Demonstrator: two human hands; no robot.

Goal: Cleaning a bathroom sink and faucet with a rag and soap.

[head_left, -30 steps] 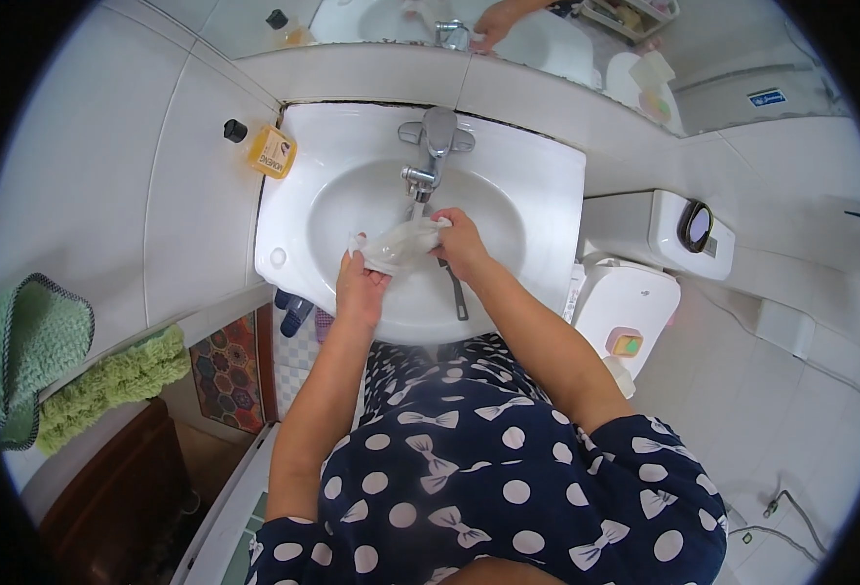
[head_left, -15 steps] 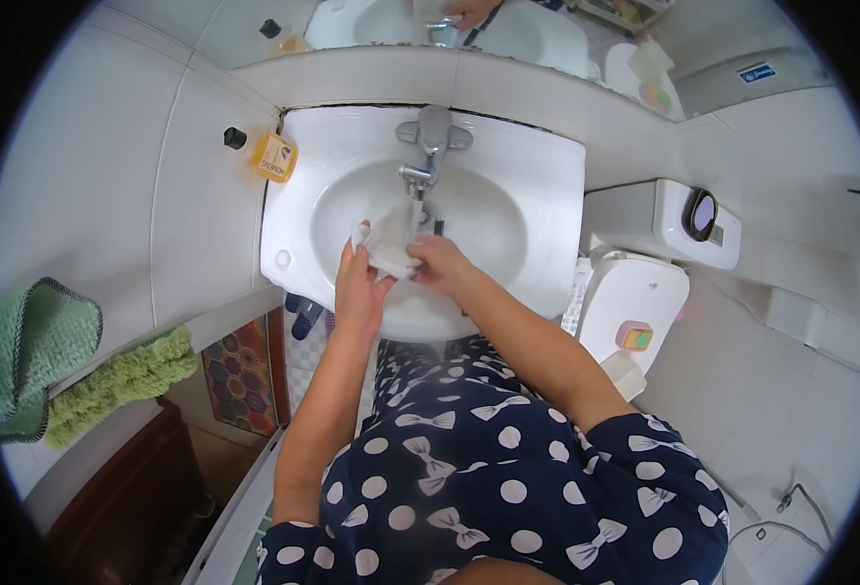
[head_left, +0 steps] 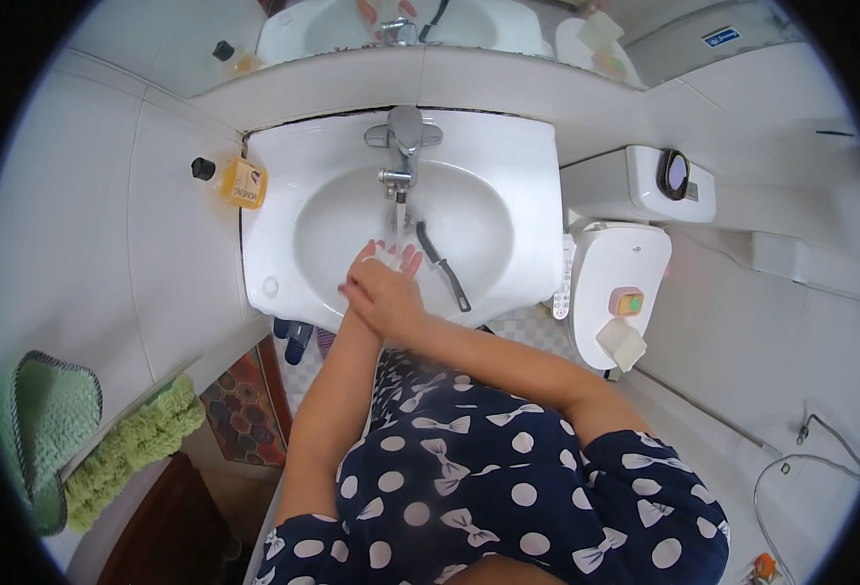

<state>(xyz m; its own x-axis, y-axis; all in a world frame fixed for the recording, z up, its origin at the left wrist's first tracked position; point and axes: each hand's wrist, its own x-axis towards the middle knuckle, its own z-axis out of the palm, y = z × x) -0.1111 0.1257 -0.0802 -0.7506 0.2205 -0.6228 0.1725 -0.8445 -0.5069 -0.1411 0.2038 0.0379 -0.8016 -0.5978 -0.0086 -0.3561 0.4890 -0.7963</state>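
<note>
Water runs from the chrome faucet in a stream onto my hands over the front of the white sink. My left hand is palm up, fingertips apart under the water. A small part of a wet, thin white cloth shows between it and my right hand. My right hand lies across the left palm and wrist, its fingers curled round; most of the cloth is hidden beneath. To the right of my hands, a slim black brush with a hole in its handle end slants across the basin.
A bottle of orange liquid with a black cap stands on the sink's left edge. On the right is a toilet, with a soap box and a dark oval object on it. Green towels hang at left.
My right hand has moved left, crossing over my left hand, and the spread cloth is now mostly covered. The black brush, largely hidden before, shows full length. The whole view has shifted slightly.
</note>
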